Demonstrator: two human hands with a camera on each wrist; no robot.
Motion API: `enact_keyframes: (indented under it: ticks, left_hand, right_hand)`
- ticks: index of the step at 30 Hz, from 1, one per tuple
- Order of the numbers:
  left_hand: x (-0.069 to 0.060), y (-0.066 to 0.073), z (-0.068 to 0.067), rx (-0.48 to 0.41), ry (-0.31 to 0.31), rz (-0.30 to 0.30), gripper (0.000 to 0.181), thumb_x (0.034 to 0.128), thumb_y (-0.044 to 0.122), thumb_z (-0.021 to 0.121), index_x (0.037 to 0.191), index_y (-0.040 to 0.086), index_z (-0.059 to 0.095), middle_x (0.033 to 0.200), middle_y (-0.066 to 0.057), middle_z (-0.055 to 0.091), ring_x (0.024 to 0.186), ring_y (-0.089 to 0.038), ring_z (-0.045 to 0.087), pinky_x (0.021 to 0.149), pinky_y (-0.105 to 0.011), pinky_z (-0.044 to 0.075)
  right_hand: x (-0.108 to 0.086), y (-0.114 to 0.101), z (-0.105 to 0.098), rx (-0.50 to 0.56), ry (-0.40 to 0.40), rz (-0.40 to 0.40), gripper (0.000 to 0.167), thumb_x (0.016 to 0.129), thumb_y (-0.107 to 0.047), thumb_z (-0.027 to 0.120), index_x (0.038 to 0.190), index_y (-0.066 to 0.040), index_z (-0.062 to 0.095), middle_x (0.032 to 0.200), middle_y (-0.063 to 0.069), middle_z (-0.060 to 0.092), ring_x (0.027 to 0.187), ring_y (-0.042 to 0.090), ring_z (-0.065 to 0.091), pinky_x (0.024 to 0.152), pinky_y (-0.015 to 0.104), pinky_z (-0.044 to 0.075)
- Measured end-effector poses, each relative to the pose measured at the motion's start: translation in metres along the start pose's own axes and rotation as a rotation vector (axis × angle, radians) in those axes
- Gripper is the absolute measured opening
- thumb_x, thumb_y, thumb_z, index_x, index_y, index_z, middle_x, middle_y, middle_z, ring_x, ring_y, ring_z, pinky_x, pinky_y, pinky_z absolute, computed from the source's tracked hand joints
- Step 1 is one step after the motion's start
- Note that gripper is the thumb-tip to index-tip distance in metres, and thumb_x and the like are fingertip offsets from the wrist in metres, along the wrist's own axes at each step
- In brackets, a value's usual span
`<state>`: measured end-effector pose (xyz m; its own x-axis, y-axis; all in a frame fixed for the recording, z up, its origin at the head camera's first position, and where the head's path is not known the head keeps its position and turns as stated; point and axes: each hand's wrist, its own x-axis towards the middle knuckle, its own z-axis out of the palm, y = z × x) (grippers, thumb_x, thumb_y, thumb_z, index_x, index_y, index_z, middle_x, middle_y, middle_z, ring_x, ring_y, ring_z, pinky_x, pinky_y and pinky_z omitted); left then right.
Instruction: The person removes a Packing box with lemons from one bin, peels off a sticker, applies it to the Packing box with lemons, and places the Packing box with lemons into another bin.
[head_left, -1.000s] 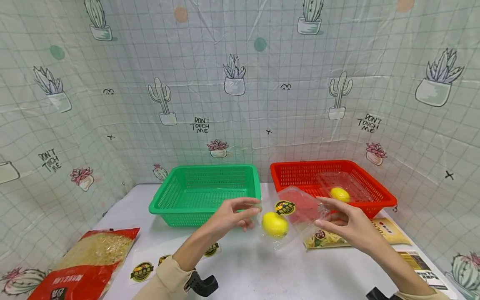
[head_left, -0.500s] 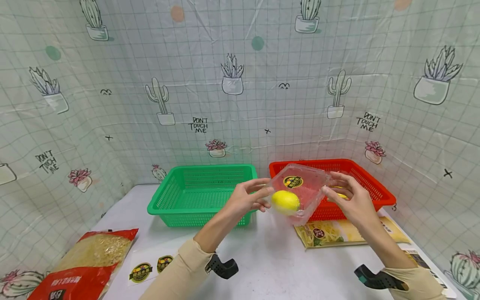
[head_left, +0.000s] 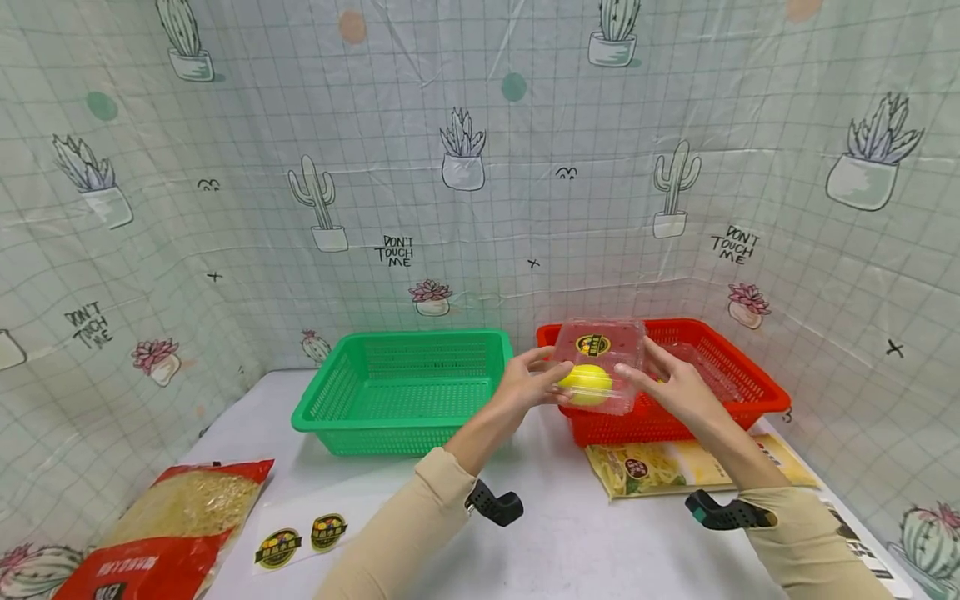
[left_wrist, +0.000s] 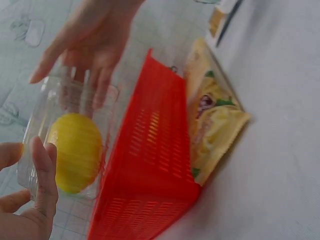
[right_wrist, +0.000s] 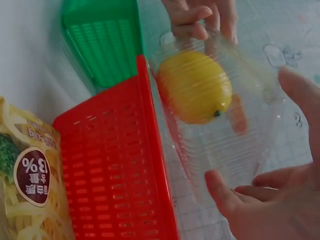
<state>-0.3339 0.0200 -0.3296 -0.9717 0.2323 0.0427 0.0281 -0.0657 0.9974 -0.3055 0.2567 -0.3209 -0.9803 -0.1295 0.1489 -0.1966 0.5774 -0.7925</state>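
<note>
A clear plastic box (head_left: 628, 350) with a lemon (head_left: 587, 385) inside is held in the air over the front left of the red basket (head_left: 767, 390). On its lid is a black and gold fruit sticker (head_left: 593, 346). My left hand (head_left: 527, 385) grips the box's left side, thumb above and fingers below. The right hand (head_left: 671, 383) holds the opposite side. In the left wrist view the lemon (left_wrist: 76, 152) shows through the clear wall, beside the red basket (left_wrist: 150, 170). The right wrist view shows the box (right_wrist: 225, 155) tilted between both hands.
Another clear box (head_left: 705, 367) lies in the red basket. A green basket (head_left: 405, 433) stands to its left. A yellow noodle packet (head_left: 660, 467) lies before the red basket. At left are a red bag (head_left: 172, 525) and a sheet with two stickers (head_left: 327, 532).
Both hands have carried the lemon box up, away from me and slightly right, from above the table to above the red basket. The box has turned to sit straighter.
</note>
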Motion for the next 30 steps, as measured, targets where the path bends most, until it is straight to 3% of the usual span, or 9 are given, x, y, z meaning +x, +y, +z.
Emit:
enact_keyframes:
  ticks: [2, 5, 11, 13, 17, 20, 25, 27, 30]
  left_hand:
    - [0.007, 0.000, 0.003, 0.015, 0.029, -0.013, 0.058, 0.0893, 0.026, 0.073, 0.139, 0.007, 0.052, 0.127, -0.016, 0.061, 0.061, -0.011, 0.068, 0.070, -0.028, 0.060]
    - [0.017, -0.001, 0.007, 0.032, 0.048, -0.026, 0.057, 0.0888, 0.029, 0.073, 0.138, 0.008, 0.054, 0.127, -0.014, 0.062, 0.062, -0.010, 0.069, 0.071, -0.027, 0.059]
    - [0.030, -0.006, 0.016, 0.094, 0.008, -0.017, 0.062, 0.0879, 0.028, 0.074, 0.141, 0.006, 0.051, 0.129, -0.015, 0.060, 0.068, -0.018, 0.073, 0.070, -0.030, 0.060]
    - [0.032, -0.008, 0.018, 0.171, 0.005, -0.002, 0.066, 0.0860, 0.029, 0.076, 0.142, 0.006, 0.050, 0.127, -0.015, 0.061, 0.074, -0.023, 0.074, 0.071, -0.031, 0.060]
    - [0.035, -0.012, 0.021, 0.466, 0.037, 0.092, 0.070, 0.0821, 0.035, 0.079, 0.140, 0.007, 0.053, 0.119, -0.013, 0.066, 0.092, -0.023, 0.070, 0.075, -0.028, 0.059]
    - [0.035, -0.014, 0.024, 0.655, 0.073, 0.167, 0.065, 0.0805, 0.037, 0.080, 0.133, 0.006, 0.059, 0.104, -0.009, 0.069, 0.087, -0.017, 0.060, 0.067, -0.022, 0.052]
    - [0.036, -0.016, 0.031, 0.769, 0.092, 0.186, 0.056, 0.0800, 0.032, 0.082, 0.125, 0.003, 0.065, 0.095, -0.008, 0.071, 0.073, -0.013, 0.051, 0.059, -0.020, 0.043]
    - [0.036, -0.017, 0.034, 0.829, 0.108, 0.190, 0.056, 0.0798, 0.031, 0.082, 0.125, 0.003, 0.065, 0.101, -0.009, 0.073, 0.076, -0.014, 0.053, 0.066, -0.021, 0.046]
    - [0.038, -0.019, 0.039, 0.944, 0.145, 0.209, 0.042, 0.0795, 0.035, 0.082, 0.107, 0.005, 0.071, 0.087, -0.006, 0.071, 0.081, -0.018, 0.051, 0.074, -0.027, 0.040]
  right_hand:
    - [0.003, 0.004, -0.001, -0.001, -0.044, -0.003, 0.099, 0.091, -0.053, 0.062, 0.158, -0.020, -0.002, 0.165, 0.015, 0.008, 0.149, 0.046, 0.015, 0.111, 0.067, 0.026]
    - [0.008, 0.010, -0.002, 0.006, -0.091, -0.021, 0.109, 0.088, -0.046, 0.070, 0.158, -0.018, -0.008, 0.165, 0.017, 0.002, 0.149, 0.048, 0.011, 0.111, 0.066, 0.026]
    - [0.014, 0.021, -0.005, -0.094, -0.066, -0.034, 0.116, 0.082, -0.046, 0.075, 0.158, -0.011, -0.005, 0.162, 0.025, 0.015, 0.144, 0.053, 0.021, 0.107, 0.067, 0.032]
    - [0.016, 0.024, -0.007, -0.127, -0.059, -0.026, 0.114, 0.082, -0.049, 0.075, 0.158, -0.007, 0.000, 0.160, 0.027, 0.018, 0.142, 0.054, 0.025, 0.106, 0.066, 0.034]
    - [0.019, 0.029, -0.012, -0.169, -0.053, -0.019, 0.111, 0.082, -0.051, 0.074, 0.155, 0.002, 0.010, 0.158, 0.030, 0.021, 0.138, 0.053, 0.033, 0.103, 0.058, 0.041]
    - [0.022, 0.030, -0.014, -0.207, -0.045, -0.023, 0.107, 0.083, -0.050, 0.074, 0.154, 0.005, 0.016, 0.154, 0.033, 0.029, 0.134, 0.053, 0.040, 0.100, 0.056, 0.045]
    - [0.027, 0.034, -0.013, -0.317, -0.043, -0.012, 0.101, 0.084, -0.047, 0.074, 0.152, 0.006, 0.023, 0.145, 0.035, 0.041, 0.129, 0.053, 0.045, 0.099, 0.061, 0.045]
    - [0.029, 0.037, -0.012, -0.351, -0.048, -0.001, 0.099, 0.084, -0.045, 0.075, 0.151, 0.008, 0.024, 0.143, 0.037, 0.042, 0.128, 0.053, 0.046, 0.099, 0.063, 0.044]
    - [0.032, 0.040, -0.012, -0.385, -0.055, 0.015, 0.097, 0.083, -0.041, 0.076, 0.149, 0.010, 0.026, 0.142, 0.039, 0.041, 0.127, 0.055, 0.044, 0.099, 0.065, 0.042]
